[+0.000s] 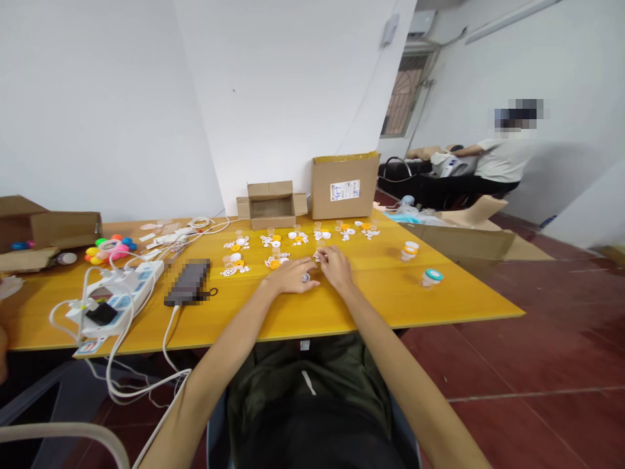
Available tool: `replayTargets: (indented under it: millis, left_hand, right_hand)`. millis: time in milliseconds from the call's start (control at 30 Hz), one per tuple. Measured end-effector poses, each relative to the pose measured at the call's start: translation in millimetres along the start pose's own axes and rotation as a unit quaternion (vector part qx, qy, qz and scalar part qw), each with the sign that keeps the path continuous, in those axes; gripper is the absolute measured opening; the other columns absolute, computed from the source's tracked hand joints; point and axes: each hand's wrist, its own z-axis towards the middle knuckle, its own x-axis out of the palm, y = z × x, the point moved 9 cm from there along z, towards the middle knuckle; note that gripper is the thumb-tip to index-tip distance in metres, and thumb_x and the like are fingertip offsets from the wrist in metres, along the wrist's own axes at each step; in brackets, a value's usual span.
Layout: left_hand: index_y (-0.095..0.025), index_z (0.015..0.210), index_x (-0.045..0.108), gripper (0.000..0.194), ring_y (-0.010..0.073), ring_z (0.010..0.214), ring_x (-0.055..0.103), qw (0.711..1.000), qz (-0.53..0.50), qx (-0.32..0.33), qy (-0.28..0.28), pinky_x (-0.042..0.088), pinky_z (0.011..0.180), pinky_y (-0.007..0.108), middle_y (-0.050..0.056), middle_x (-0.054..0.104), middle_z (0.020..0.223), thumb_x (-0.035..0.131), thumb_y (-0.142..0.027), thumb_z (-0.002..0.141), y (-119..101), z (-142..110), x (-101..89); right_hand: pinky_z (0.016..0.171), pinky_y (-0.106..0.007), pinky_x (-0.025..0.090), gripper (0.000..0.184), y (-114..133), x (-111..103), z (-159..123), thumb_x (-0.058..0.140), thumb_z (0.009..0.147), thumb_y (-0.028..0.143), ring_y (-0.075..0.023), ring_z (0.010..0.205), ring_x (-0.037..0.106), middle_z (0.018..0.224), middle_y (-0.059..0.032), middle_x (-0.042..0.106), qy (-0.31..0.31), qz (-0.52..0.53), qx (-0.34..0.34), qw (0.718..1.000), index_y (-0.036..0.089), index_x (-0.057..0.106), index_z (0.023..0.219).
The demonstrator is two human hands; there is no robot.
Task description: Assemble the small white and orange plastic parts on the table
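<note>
My left hand point(293, 275) rests low over the yellow table, its fingers and thumb curved around a small round whitish piece point(305, 277), partly hidden by the fingers. Close beside it, my right hand point(336, 267) reaches down with bent fingers to small white plastic pieces point(317, 256). What its fingertips pinch is too small to make out. A small clear cup point(321, 244) stands just beyond the right fingers. Left of my left hand lies a pile with an orange ring point(275, 264) and white bits. Another pile, with an orange disc point(237, 264), is farther left.
More such piles point(298, 238) line the table's back. To the right stand clear cups with an orange-and-white lid point(411, 248) and a teal lid point(433, 275). Cartons point(344, 189), a phone point(189, 282), a cabled power strip point(129, 296) and a colourful ring toy point(111, 249) surround them. A person sits far right.
</note>
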Motion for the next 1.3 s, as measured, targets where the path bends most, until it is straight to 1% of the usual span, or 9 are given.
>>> replayTargets:
  millis: [133,300,533,767,867,967,1067,1133,1300]
  left_hand:
    - [-0.025,0.124,0.065,0.033,0.0267,0.110,0.068,1.000,-0.017,0.006,-0.007,0.053,0.097,0.038,0.007,0.070,0.120,0.063,-0.033,0.091,3,1,3.7]
    - [-0.026,0.123,0.063,0.031,0.0260,0.116,0.065,0.998,-0.041,0.023,-0.047,0.053,0.100,0.038,0.007,0.069,0.122,0.063,-0.038,0.094,8,2,4.0]
    - [-0.027,0.128,0.061,0.041,0.0275,0.125,0.062,0.996,-0.072,0.005,-0.052,0.051,0.106,0.041,0.008,0.067,0.131,0.071,-0.037,0.089,14,1,6.5]
    - [-0.025,0.122,0.066,0.033,0.0260,0.119,0.064,0.984,-0.152,-0.011,-0.096,0.051,0.106,0.041,0.007,0.071,0.123,0.068,-0.028,0.089,21,5,-2.1]
    - [-0.024,0.115,0.069,0.025,0.0247,0.111,0.066,0.969,-0.195,-0.018,-0.152,0.053,0.101,0.040,0.007,0.072,0.115,0.065,-0.027,0.091,25,7,-15.6]
    - [-0.022,0.111,0.069,0.021,0.0230,0.106,0.067,0.953,-0.222,-0.038,-0.204,0.054,0.096,0.038,0.007,0.072,0.111,0.063,-0.025,0.091,31,6,-26.9]
    - [-0.021,0.112,0.068,0.023,0.0225,0.106,0.066,0.943,-0.237,-0.057,-0.225,0.055,0.092,0.037,0.007,0.072,0.111,0.063,-0.025,0.090,36,6,-30.1]
    - [-0.021,0.114,0.068,0.025,0.0224,0.106,0.066,0.941,-0.247,-0.062,-0.223,0.055,0.091,0.036,0.007,0.072,0.111,0.063,-0.026,0.090,38,7,-28.2]
    - [-0.021,0.117,0.068,0.031,0.0220,0.106,0.067,0.936,-0.275,-0.060,-0.213,0.056,0.093,0.037,0.007,0.071,0.115,0.068,-0.024,0.085,42,10,-21.1]
  right_hand:
    - [0.076,-0.031,0.050,0.017,-1,-3,1,0.058,0.089,0.021,-0.0220,0.086,0.066,0.097,-0.0058,0.073,-0.016,0.018,0.002,1.000,0.026,0.075,0.090]
    - [0.076,-0.033,0.050,0.016,-4,-2,2,0.058,0.087,0.022,-0.0223,0.084,0.066,0.094,-0.0056,0.073,-0.032,0.041,-0.002,0.999,0.026,0.074,0.086]
    - [0.074,-0.034,0.051,0.016,-9,-4,2,0.056,0.086,0.024,-0.0227,0.081,0.066,0.092,-0.0065,0.073,-0.065,0.084,-0.004,0.994,0.025,0.072,0.082]
    - [0.073,-0.033,0.054,0.016,-8,2,6,0.060,0.085,0.035,-0.0209,0.074,0.066,0.080,-0.0037,0.073,-0.039,0.210,-0.023,0.977,0.025,0.068,0.075]
    - [0.065,-0.032,0.056,0.025,-4,14,6,0.064,0.084,0.046,-0.0195,0.065,0.065,0.071,-0.0015,0.071,0.025,0.333,0.005,0.942,0.023,0.067,0.075]
    - [0.056,-0.029,0.056,0.032,3,29,0,0.073,0.078,0.053,-0.0175,0.060,0.066,0.071,-0.0012,0.072,0.111,0.461,0.064,0.878,0.022,0.068,0.078]
    - [0.064,-0.028,0.061,0.026,10,41,-8,0.080,0.077,0.045,-0.0166,0.067,0.070,0.076,-0.0020,0.074,0.175,0.551,0.120,0.807,0.022,0.067,0.080]
    - [0.073,-0.029,0.062,0.018,12,47,-12,0.080,0.079,0.035,-0.0162,0.073,0.072,0.080,-0.0025,0.075,0.199,0.584,0.145,0.774,0.022,0.067,0.080]
    - [0.085,-0.032,0.062,0.006,4,53,-12,0.073,0.084,0.020,-0.0161,0.083,0.073,0.088,-0.0029,0.078,0.198,0.618,0.180,0.739,0.023,0.068,0.081]
